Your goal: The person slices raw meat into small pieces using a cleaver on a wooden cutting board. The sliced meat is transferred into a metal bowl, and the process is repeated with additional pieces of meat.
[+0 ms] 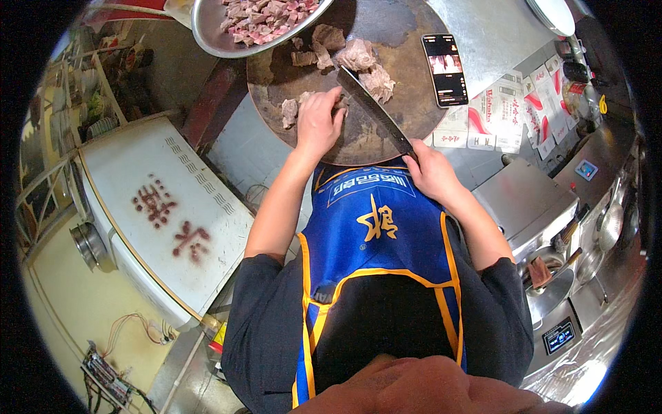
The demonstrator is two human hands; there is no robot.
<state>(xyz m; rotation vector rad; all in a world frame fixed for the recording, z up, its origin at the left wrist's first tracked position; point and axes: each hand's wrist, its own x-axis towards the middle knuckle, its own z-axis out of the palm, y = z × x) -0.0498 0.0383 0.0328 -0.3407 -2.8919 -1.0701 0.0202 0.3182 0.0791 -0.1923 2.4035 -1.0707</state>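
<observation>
My right hand (433, 172) grips the handle of a long dark kitchen knife (380, 115), its blade slanting up and left across a round wooden chopping block (362, 139). On the block's left part, my left hand (319, 121) bends over a small piece of cooked meat (341, 103) and holds it between thumb and fingers; most of it is hidden. Just left of those fingers lie cut meat pieces (289, 113). Larger meat chunks (357, 54) rest beyond the knife tip, with more meat (328, 39) behind them.
A metal bowl (207, 39) of diced meat (269, 18) overlaps the block's far left edge. At the block's right edge lies a phone (445, 71) with its screen lit. Flattened cartons (496, 116) lie further right. A white chest freezer (170, 207) stands to my left, a steel counter (527, 202) to my right.
</observation>
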